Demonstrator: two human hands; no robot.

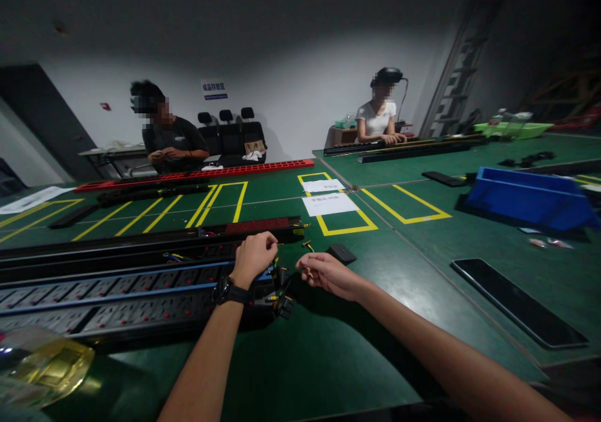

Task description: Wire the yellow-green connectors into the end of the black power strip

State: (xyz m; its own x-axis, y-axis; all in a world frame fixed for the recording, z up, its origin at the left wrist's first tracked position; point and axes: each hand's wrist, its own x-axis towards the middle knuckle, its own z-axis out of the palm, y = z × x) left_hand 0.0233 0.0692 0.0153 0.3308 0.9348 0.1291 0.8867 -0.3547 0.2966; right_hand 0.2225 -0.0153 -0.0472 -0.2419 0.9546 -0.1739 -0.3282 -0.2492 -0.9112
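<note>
My left hand [256,256], with a black watch [230,290] on the wrist, is closed in a pinch above the end of a long black power strip [141,290] with rows of sockets. A thin tip pokes out past its fingertips, too small to name. My right hand [328,273] is just to the right, fingers curled together; whatever they hold is too small to make out. Below and between the hands, wires and a black plug-like end piece [284,308] stick out of the strip. A small yellow-tipped wire piece [307,245] lies beyond them.
A small black block [341,254] lies behind my right hand. To the right are a dark flat phone-like slab [519,300] and a blue bin [530,200]. A bottle of yellow liquid [47,369] is at lower left. Two people sit across the tables, near a red slotted rail [197,174].
</note>
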